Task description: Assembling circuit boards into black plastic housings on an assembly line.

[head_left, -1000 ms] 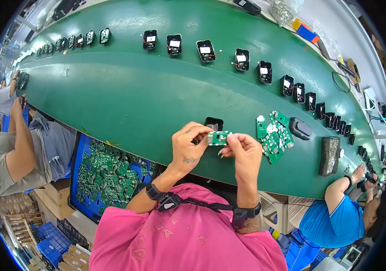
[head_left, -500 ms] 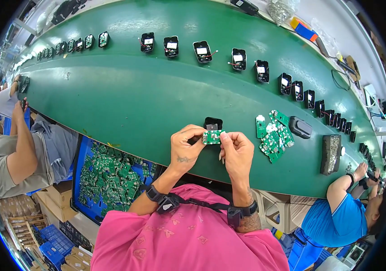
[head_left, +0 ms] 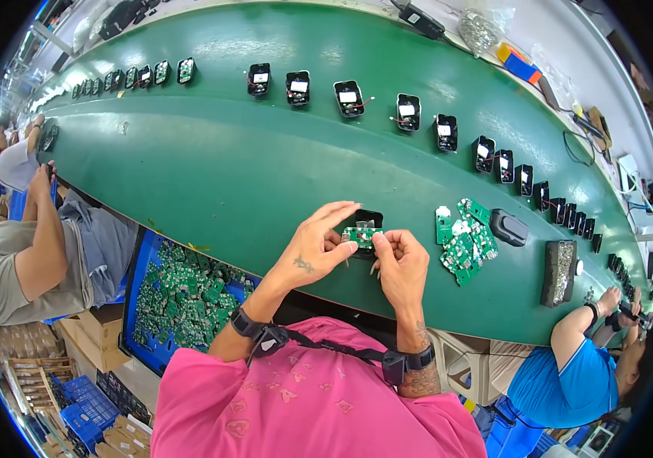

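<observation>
A small green circuit board (head_left: 362,236) lies level at the near end of an open black plastic case (head_left: 370,217) at the table's front edge. My right hand (head_left: 404,263) pinches the board's right end between thumb and fingers. At the board's left end, my left hand (head_left: 311,248) has its thumb pressed on it. The left forefinger stretches out along the case's far left side, and the other left fingertips are partly hidden. Whether the board sits inside the case or just above its rim, I cannot tell.
Several loose circuit boards (head_left: 465,243) lie right of my hands, beside a closed black case (head_left: 509,227) and a dark box of small parts (head_left: 560,271). Open black cases (head_left: 348,99) line the far side. A blue bin of boards (head_left: 132,305) stands left; co-workers sit on both sides.
The board has come down onto the near end of the black case. My left forefinger has straightened out toward the case's far side. My right hand keeps its pinch.
</observation>
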Tool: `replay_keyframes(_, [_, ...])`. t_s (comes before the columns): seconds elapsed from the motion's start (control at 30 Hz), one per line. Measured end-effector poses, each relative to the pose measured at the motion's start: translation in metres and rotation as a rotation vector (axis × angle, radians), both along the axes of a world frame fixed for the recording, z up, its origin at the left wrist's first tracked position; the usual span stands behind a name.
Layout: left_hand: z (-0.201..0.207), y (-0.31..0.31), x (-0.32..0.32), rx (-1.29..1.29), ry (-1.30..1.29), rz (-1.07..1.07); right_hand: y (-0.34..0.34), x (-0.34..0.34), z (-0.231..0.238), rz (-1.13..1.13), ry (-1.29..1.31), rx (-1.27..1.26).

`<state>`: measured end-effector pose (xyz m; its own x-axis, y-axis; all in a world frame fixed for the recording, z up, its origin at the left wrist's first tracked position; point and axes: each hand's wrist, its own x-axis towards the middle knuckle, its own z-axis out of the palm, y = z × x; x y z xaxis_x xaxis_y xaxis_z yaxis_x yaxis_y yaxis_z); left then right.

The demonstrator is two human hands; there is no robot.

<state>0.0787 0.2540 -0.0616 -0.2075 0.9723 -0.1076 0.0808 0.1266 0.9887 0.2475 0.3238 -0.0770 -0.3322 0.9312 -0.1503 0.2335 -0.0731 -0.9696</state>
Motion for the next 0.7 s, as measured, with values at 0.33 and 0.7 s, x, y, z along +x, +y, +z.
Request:
replay_keyframes(0.33, [-0.008, -0.002, 0.014, 0.0, -0.356, -0.022, 0.002, 0.007, 0.005, 0.043, 0.057, -0.004])
replay_keyframes(0.7, [0.016, -0.013, 0.027, 0.088, -0.278, 0.006, -0.01, 0.017, 0.032, 0.036, 0.097, 0.067])
